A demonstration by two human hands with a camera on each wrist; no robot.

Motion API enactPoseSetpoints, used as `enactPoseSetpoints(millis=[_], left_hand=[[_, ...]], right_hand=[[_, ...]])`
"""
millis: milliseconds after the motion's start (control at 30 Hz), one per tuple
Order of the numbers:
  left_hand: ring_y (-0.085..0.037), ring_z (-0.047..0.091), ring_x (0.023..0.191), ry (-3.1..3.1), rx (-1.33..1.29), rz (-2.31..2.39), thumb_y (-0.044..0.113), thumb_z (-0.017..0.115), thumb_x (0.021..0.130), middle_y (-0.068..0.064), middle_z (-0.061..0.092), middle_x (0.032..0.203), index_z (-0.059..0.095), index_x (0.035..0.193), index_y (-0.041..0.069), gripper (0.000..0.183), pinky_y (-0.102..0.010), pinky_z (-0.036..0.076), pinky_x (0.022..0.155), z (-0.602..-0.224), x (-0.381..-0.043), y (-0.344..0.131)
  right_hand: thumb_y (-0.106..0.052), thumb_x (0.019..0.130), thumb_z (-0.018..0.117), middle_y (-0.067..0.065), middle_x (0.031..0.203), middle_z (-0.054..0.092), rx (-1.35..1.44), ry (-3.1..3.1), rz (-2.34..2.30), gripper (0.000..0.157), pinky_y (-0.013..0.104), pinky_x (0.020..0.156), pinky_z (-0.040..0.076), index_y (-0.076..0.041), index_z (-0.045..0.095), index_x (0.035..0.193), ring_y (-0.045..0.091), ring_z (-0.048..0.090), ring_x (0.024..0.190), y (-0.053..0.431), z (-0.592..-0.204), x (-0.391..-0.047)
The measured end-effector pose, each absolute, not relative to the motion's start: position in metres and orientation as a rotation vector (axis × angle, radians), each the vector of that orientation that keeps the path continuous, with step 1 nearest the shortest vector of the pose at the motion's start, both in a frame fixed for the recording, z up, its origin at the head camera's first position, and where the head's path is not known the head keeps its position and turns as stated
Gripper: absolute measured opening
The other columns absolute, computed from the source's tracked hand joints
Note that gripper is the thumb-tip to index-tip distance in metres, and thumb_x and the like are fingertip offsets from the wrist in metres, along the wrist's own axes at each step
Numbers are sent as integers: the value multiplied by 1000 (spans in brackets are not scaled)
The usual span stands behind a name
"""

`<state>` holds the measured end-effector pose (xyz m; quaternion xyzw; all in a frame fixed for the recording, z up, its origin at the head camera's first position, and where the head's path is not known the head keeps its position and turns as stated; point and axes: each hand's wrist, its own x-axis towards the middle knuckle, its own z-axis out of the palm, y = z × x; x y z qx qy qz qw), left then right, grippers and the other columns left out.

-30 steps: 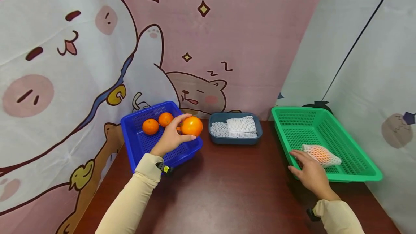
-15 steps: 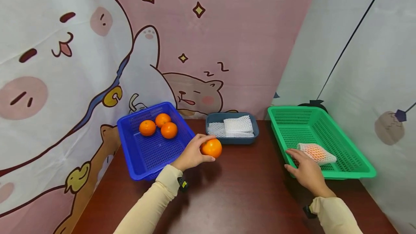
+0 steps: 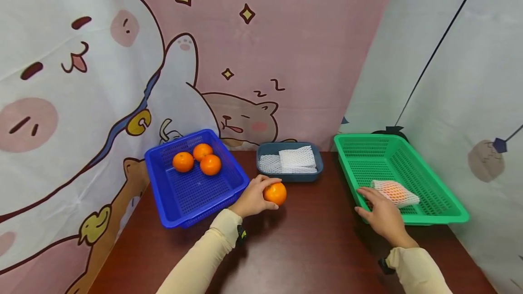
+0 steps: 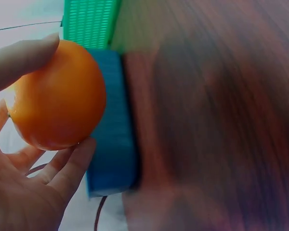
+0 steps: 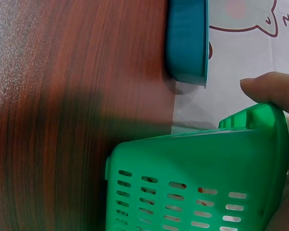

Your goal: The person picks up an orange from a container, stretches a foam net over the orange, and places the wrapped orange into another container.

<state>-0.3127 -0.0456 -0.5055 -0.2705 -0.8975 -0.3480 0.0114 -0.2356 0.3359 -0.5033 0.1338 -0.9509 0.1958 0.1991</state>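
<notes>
Between the thumb and fingers of my left hand [image 3: 253, 198] is an orange [image 3: 275, 193], held over the table in front of the small dark-blue bin. The left wrist view shows the same orange [image 4: 60, 98] close up, thumb on one side and fingertips on the other. My right hand [image 3: 385, 218] lies over the near-left rim of the green basket [image 3: 369, 162], fingers relaxed beside an orange in a white foam net [image 3: 394, 193]. In the right wrist view its thumb [image 5: 267, 89] sticks out past the basket's rim.
A blue basket [image 3: 188, 196] at the left holds 3 loose oranges [image 3: 210, 165]. The dark-blue bin [image 3: 289, 177] at the back middle contains folded white foam nets [image 3: 297, 159]. Printed curtains [image 3: 318, 58] hang behind the brown table [image 3: 302, 248].
My left hand has carried the orange out from over the blue basket, rightward and down toward the middle of the table. The right hand has stayed at the green basket's rim.
</notes>
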Motion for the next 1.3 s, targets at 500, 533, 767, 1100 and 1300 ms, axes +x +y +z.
enactPoseSetpoints(millis=[500,533,767,1100,1300], left_hand=[[-29,46,105,-2893,-775,-990,25,88,71,-10,50,121,57,137,23,73,-44,42,90,-541,-328,-41],[-29,46,105,-2893,-772,-985,24,88,71,-11,50,121,57,137,23,73,-44,42,91,-541,-329,-41],[-32,46,110,-2894,-799,-961,24,87,71,-12,49,130,54,140,21,76,-47,42,94,-540,-329,-37],[-32,46,115,-2849,-798,-939,23,87,71,-9,47,135,52,140,20,77,-46,40,98,-535,-327,-42],[-30,46,121,-2818,-804,-951,23,85,74,-7,47,137,52,140,21,74,-46,39,102,-523,-319,-46]], right_hand=[[-12,75,83,15,127,59,361,-2636,546,56,42,60,51,-2,61,126,27,66,83,335,-505,-235],[-12,75,83,15,127,59,361,-2634,546,56,41,60,51,-2,62,126,27,65,83,335,-505,-234],[-13,76,83,15,127,59,340,-2645,546,56,42,60,51,-2,62,126,26,65,83,335,-504,-234],[-17,77,81,16,127,58,365,-2638,529,57,43,60,52,-2,61,127,27,66,82,337,-507,-235],[-17,77,81,17,128,58,371,-2644,520,57,44,60,52,-1,60,128,28,66,83,338,-508,-235]])
